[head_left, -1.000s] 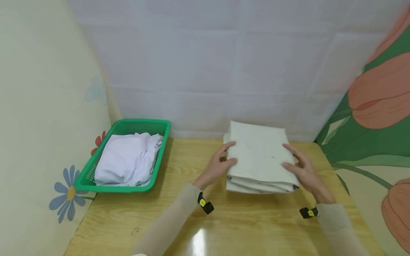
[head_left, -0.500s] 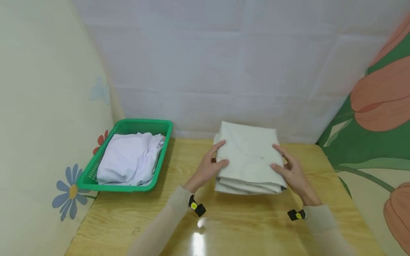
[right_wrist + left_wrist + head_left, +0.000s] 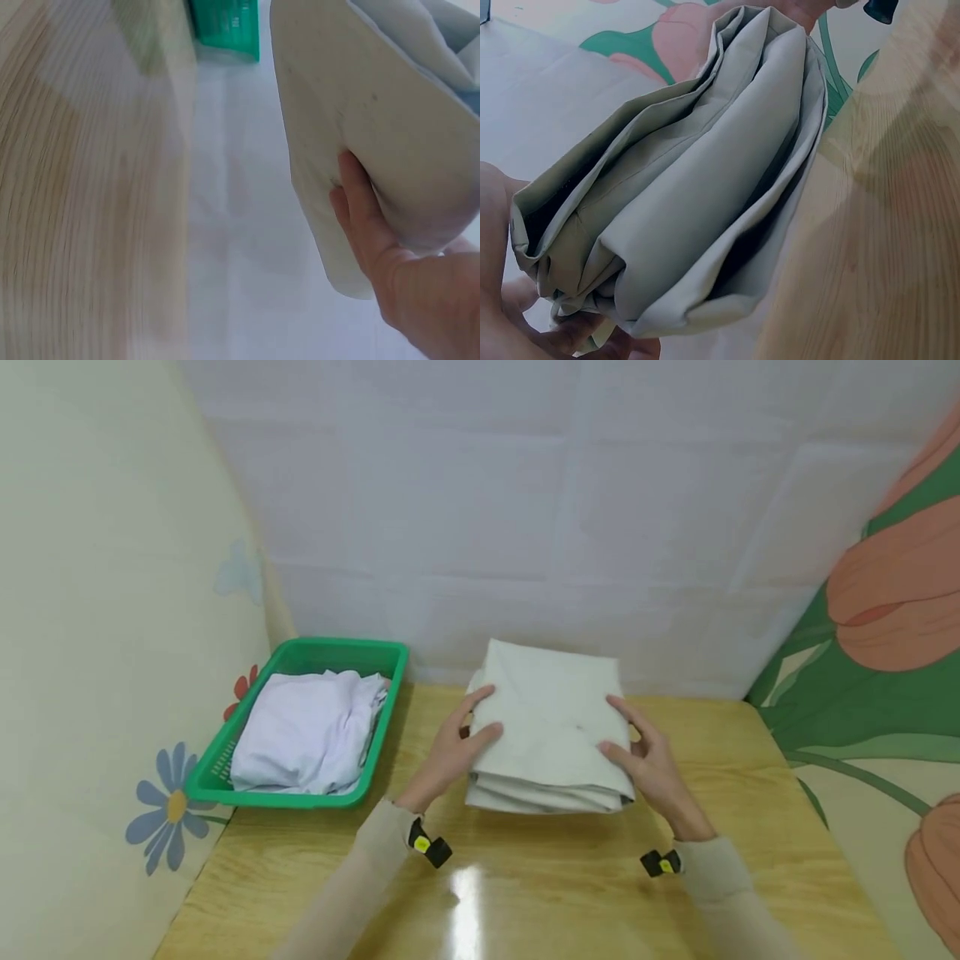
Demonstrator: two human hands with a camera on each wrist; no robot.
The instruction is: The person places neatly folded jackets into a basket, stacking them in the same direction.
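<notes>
A folded off-white cloth (image 3: 551,718), thick with several layers, is held between both hands over the wooden table. My left hand (image 3: 453,747) grips its left side, thumb on top and the other fingers under the edge. On the opposite side my right hand (image 3: 652,764) grips it the same way, and in the right wrist view fingers (image 3: 364,214) press flat along its underside. The left wrist view shows the layered folds of the cloth (image 3: 682,187) end-on, raised off the table.
A green plastic basket (image 3: 386,718) stands at the table's back left, holding a crumpled pale lavender cloth (image 3: 300,735). The wooden table (image 3: 540,893) meets a white sheet (image 3: 465,527) at the back. Painted walls flank both sides.
Both hands have carried the folded cloth leftward, nearer the green basket. Their grip on it looks the same. The basket and the cloth in it have stayed in place.
</notes>
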